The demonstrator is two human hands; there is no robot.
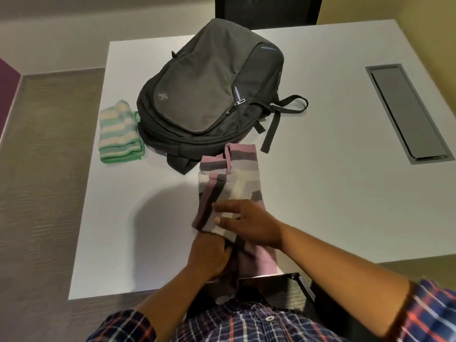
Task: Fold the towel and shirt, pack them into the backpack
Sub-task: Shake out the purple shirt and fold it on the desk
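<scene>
Shirt fold at risk of slipping

Left hand [209, 255] grips the near end of the shirt [232, 183], fingers curled into bunched cloth. Right hand [249, 223] lies across it, fingers straight, pressing. Cloth below the left fingers hangs off the table [320, 193] edge; its weight may drag the fold open. Towel [121, 134] sits folded, well left of the fingers. Backpack [209, 90], beyond the fingertips, looks zipped, so packing stalls until it is opened.

Fingertips of the left hand [209, 256] lie hidden in the striped shirt [233, 183]; the chair [267, 8] is cropped.
</scene>
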